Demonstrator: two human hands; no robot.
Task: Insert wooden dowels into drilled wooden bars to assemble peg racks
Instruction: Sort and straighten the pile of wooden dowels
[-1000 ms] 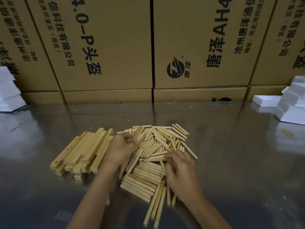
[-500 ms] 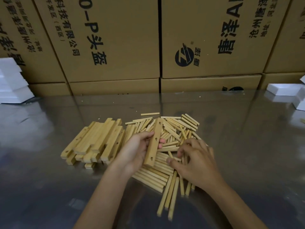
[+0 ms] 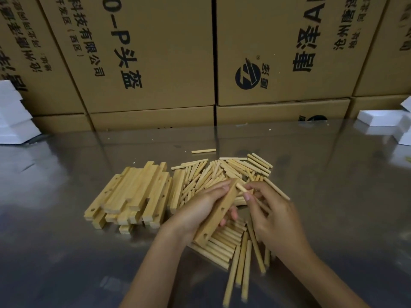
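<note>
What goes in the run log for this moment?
left hand grips drilled bar | right hand pinches dowel at top hole | not seated

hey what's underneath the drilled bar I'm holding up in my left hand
Loose dowels lie in a heap on the metal table below the drilled bar. Left hand fingers curl under its middle. Whatever lies directly beneath bar and hand is covered.

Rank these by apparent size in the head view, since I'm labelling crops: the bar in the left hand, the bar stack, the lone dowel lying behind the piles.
1. bar stack
2. bar in the left hand, though nearer the camera
3. lone dowel
</note>
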